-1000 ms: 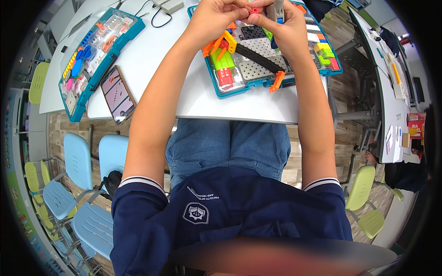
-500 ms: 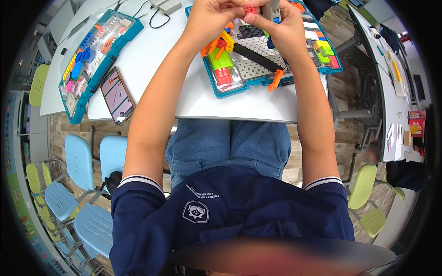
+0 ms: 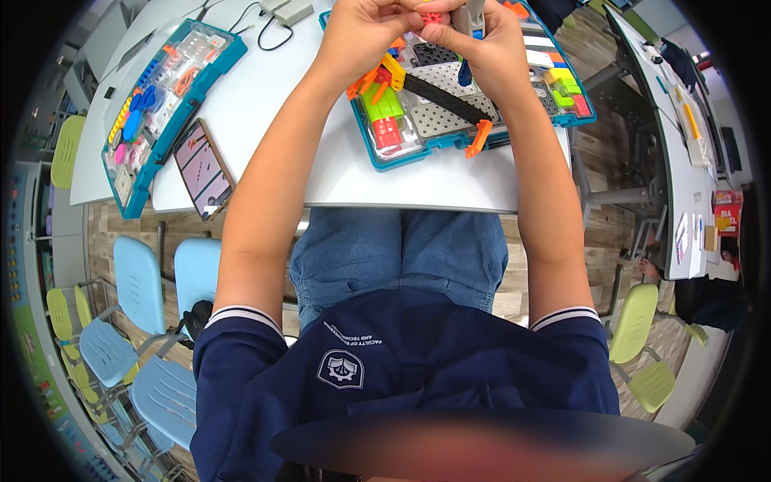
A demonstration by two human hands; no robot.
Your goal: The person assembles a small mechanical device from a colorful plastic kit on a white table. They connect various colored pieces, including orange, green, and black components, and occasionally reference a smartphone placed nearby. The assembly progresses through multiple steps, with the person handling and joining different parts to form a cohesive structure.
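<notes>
Small red toothed part pinched between both hands.

A phone lies on the white table's left edge, its upright rectangular screen pale with pink and dark marks.

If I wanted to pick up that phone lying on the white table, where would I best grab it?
Probably by its two long edges, near the middle, coming from above. The phone lies flat, screen up, on the white table, so only its thin sides offer a grip. Its lower end sits close to the table edge, and a teal parts case lies close along one side, so finger room there looks tight.
</notes>
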